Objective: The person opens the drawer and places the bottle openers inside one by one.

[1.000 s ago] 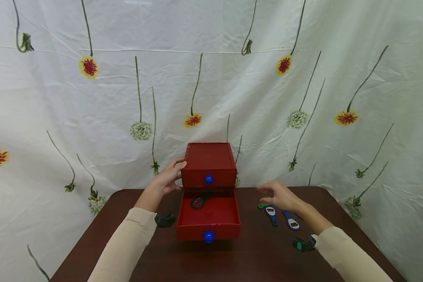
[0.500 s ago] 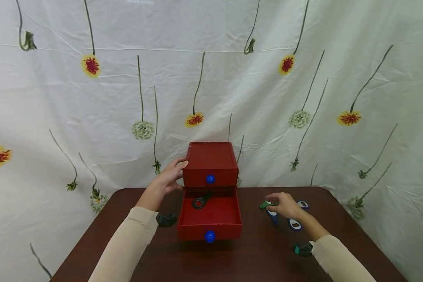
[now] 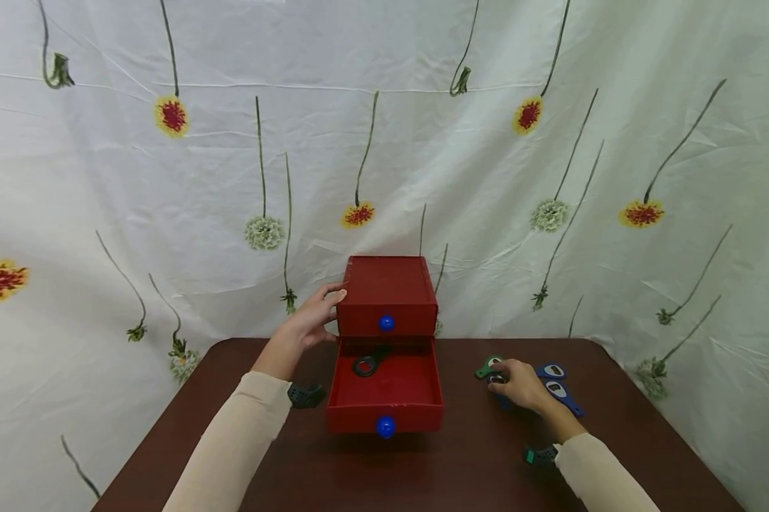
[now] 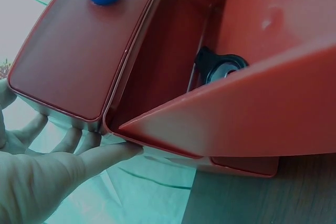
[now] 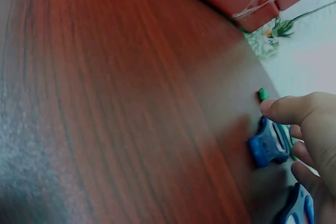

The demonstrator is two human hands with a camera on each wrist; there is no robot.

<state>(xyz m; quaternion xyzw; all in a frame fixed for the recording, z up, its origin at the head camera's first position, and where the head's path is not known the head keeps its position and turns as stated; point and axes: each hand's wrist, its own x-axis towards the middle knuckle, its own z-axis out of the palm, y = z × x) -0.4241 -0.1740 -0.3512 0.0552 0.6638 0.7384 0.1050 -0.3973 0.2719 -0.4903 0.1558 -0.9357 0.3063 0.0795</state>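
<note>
A red two-drawer box [image 3: 387, 281] has its lower drawer [image 3: 384, 418] pulled out and its upper one closed. A black bottle opener [image 3: 366, 365] lies inside the lower drawer. My left hand [image 3: 309, 321] rests against the box's left side, its thumb and fingers extended along the wall in the left wrist view. My right hand [image 3: 523, 384] is down at a blue bottle opener [image 5: 268, 145], which shows in the gap between thumb and fingers. A green bottle opener [image 3: 486, 368] lies just past the fingertips.
Two more blue bottle openers, one farther back [image 3: 552, 371] and one nearer [image 3: 562, 395], lie right of my right hand. The dark wooden table [image 3: 384, 476] ends at a white flowered cloth [image 3: 474, 235] hanging behind it.
My right hand has moved lower and slightly rightward onto the blue bottle opener. The blue openers beyond it have come into view. My left hand has stayed on the box.
</note>
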